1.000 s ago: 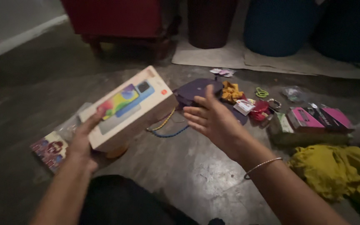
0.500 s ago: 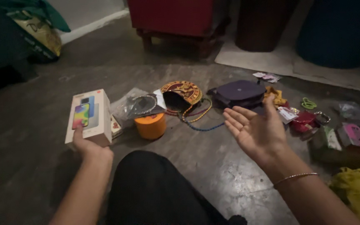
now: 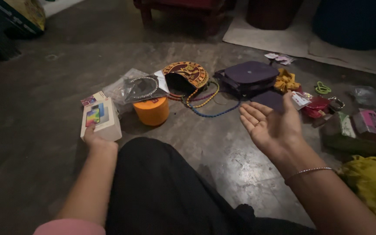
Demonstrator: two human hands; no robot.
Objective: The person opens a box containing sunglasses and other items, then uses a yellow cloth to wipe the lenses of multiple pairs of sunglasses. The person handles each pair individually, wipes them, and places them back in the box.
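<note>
Down low, left hand (image 3: 93, 135) gripping a glossy rectangular cardboard box (image 3: 101, 119); right hand (image 3: 275, 128) open-palmed, empty.

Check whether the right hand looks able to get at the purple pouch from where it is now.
Probably yes. The right hand is held open and empty, palm up, just short of the purple pouch. Only bare floor and a dark flat piece lie between them. The left hand is busy with the phone box.

A home, by the look of it. Bare concrete floor (image 3: 223, 148), red wooden furniture (image 3: 179, 11), a mat (image 3: 283, 39) and scattered trinkets
</note>
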